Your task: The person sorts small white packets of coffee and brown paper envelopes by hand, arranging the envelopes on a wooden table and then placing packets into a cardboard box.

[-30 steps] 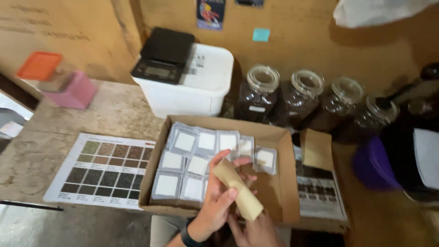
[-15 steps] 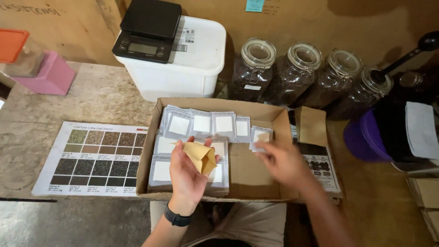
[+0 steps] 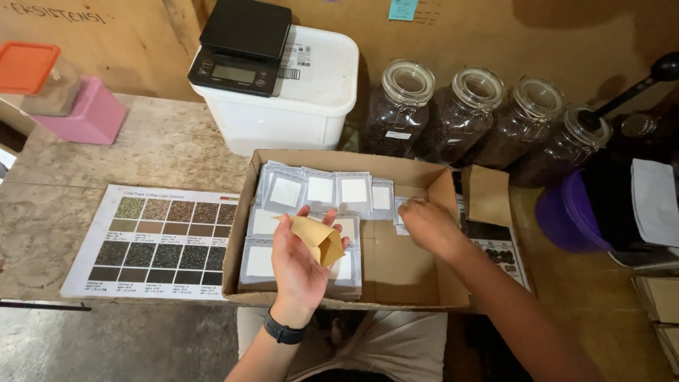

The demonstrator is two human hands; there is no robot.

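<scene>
While the left hand (image 3: 300,265) is raised palm-up over the near half of the cardboard box (image 3: 414,272), its fingers curl loosely around a small kraft paper pouch (image 3: 318,238), which is tan, matte and unprinted on the faces that show. The pouch lies across the fingertips with its mouth puffed open toward the right, so that a dark wedge of its inside shows; its creased edges give it a folded, somewhat triangular outline. A dark watch band (image 3: 284,330) circles the wrist below the grip. Directly beneath the held pouch, and extending away from it toward the far wall of the box, silver sachets with white square labels (image 3: 320,189) are stacked in overlapping rows. To the right of the grip, the right hand (image 3: 428,226) reaches palm-down into the box, its fingers closed upon the end sachet (image 3: 402,210) of the far row; how firmly it pinches cannot be told. Left of the grip, outside the box, a printed colour chart (image 3: 159,240) lies flat on the wooden table (image 3: 141,152). Beyond the grip stand a white tub (image 3: 311,106) bearing a black scale (image 3: 242,46) and four glass jars of dark beans (image 3: 463,117).
</scene>
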